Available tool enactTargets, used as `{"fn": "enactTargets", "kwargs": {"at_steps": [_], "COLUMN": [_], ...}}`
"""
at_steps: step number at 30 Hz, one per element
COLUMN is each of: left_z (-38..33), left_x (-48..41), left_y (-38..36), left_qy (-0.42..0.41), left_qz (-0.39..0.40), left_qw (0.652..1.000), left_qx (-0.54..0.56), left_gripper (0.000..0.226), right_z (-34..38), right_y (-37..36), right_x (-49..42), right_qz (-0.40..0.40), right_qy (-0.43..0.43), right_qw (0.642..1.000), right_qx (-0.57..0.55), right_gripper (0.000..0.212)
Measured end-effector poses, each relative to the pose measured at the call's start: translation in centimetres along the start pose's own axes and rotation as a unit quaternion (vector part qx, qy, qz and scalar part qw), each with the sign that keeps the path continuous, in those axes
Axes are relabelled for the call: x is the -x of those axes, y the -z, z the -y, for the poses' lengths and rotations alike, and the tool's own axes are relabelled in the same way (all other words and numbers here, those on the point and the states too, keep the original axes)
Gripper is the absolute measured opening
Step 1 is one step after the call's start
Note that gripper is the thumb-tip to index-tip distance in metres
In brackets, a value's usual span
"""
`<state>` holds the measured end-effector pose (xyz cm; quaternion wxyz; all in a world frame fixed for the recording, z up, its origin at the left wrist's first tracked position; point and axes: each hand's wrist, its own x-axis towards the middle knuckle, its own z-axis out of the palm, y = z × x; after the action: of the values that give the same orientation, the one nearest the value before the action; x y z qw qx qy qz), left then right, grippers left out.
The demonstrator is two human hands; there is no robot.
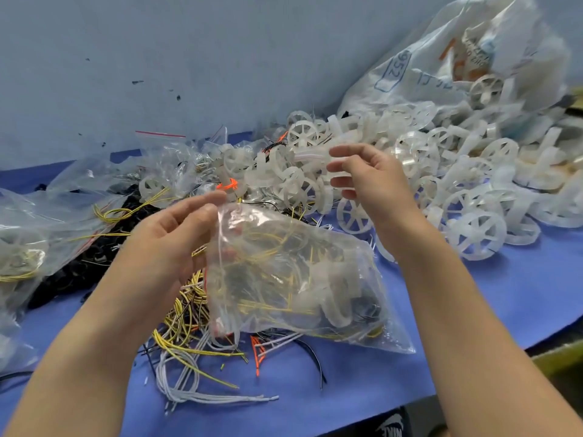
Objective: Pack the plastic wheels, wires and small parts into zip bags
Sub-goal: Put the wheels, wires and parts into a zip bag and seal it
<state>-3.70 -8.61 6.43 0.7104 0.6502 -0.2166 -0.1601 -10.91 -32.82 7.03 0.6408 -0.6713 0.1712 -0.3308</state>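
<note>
My left hand (172, 244) pinches the top corner of a clear zip bag (293, 279) that hangs in the middle of the view; inside are yellow wires, white wheels and some dark parts. My right hand (369, 178) is raised above the bag's mouth and holds a translucent white plastic wheel (310, 154) between thumb and fingertips. A big heap of white spoked wheels (441, 184) lies behind and to the right of my right hand. Loose yellow, white and orange wires (189, 335) lie on the blue table under the bag.
Filled zip bags (28, 234) lie at the left, next to a pile of small black parts (94, 257). A large printed plastic sack (467, 58) spills wheels at the back right. A grey wall stands behind. The blue table's edge (473, 373) runs along the lower right.
</note>
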Motion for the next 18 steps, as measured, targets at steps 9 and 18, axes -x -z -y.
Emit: {"fn": "enactTargets", "kwargs": {"at_steps": [9, 18], "left_z": [-0.3, 0.7], "left_x": [-2.1, -12.8], "left_y": [0.1, 0.7], "left_qy": [-0.059, -0.013], "left_qz": [-0.177, -0.127], "left_qw": [0.951, 0.931], "left_qx": [-0.246, -0.342], "left_gripper": [0.015, 0.016], "right_z": [-0.4, -1.5], "right_y": [-1.2, -1.3], "right_x": [-0.7, -2.1], "right_qz": [0.086, 0.094], "right_qy": [-0.032, -0.048], "right_qw": [0.995, 0.994], "right_qx": [0.031, 0.037], "right_gripper": [0.026, 0.026]}}
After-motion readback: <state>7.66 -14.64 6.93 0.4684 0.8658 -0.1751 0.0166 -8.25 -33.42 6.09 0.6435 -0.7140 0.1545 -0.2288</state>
